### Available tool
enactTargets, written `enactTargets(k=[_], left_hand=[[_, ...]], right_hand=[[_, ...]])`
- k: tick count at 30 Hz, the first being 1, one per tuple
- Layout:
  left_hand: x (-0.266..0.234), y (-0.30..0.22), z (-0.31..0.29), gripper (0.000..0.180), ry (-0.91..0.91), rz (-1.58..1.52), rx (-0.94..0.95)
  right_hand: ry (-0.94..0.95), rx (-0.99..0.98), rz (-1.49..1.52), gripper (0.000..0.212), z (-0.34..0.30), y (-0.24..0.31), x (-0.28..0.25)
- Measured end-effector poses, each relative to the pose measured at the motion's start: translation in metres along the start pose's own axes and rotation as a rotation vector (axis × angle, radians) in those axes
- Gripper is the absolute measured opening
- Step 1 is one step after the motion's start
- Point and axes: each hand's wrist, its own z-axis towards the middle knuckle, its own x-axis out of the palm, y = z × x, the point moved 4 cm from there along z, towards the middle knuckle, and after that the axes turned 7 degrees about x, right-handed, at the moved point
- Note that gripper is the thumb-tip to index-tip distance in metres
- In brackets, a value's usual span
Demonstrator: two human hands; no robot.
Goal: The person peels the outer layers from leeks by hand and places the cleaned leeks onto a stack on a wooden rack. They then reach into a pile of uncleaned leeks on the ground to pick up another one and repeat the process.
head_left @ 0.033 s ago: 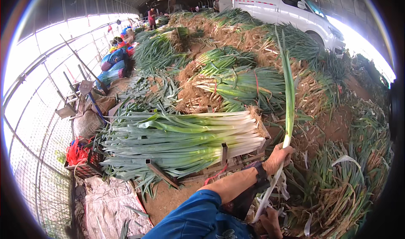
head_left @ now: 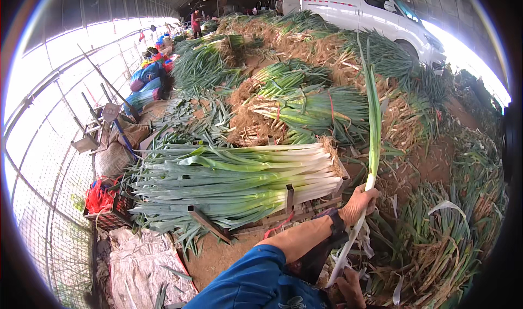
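Note:
My left hand [head_left: 358, 205], with a dark watch on its wrist, is closed round a long leek [head_left: 373, 129]. The leek stands nearly upright, green leaves up and white shank slanting down toward me. At its lower white end my right hand [head_left: 351, 288] is curled against the shank, its fingers partly hidden. Left of my hands, a thick layer of trimmed leeks [head_left: 245, 178] lies across a metal frame [head_left: 290, 197], white root ends to the right and leaves to the left.
Tied leek bundles [head_left: 321, 110] lie behind the frame. Loose leeks and leaf scraps [head_left: 436, 249] are heaped at my right. A crate [head_left: 111, 211] with red ties [head_left: 99, 198] stands at left, near a pale sack [head_left: 144, 271]. Farther back are a white van [head_left: 348, 9] and a person [head_left: 196, 23].

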Motion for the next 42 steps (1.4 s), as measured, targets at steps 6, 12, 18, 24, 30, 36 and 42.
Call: enactTargets(k=[6,12,18,24,30,36,42], left_hand=[[-0.002,0.005,0.004,0.008,0.024,-0.086,-0.043],[-0.002,0.005,0.002,0.014,0.121,-0.148,-0.095],[0.0,-0.005,-0.004,0.018,0.187,-0.169,-0.135],[0.005,-0.011,-0.003,0.021,0.332,-0.314,-0.155],[0.003,-0.029,-0.002,0.021,0.427,-0.377,-0.123],[-0.006,-0.027,0.004,0.018,0.301,-0.349,-0.061],[0.009,0.01,-0.002,0.015,0.046,-0.214,-0.083]], right_hand=[[0.134,0.089,0.078,0.037,-0.011,0.037,-0.007],[-0.164,0.101,-0.434,0.032,0.005,-0.005,-0.011],[-0.128,0.099,-0.33,0.028,-0.011,0.051,0.004],[-0.19,0.174,0.188,0.029,-0.015,0.023,0.003],[-0.08,0.287,-0.095,0.031,-0.002,-0.041,-0.027],[-0.164,0.229,-1.01,0.047,0.033,-0.105,-0.083],[-0.21,-0.034,0.357,0.034,0.05,0.122,-0.037]])
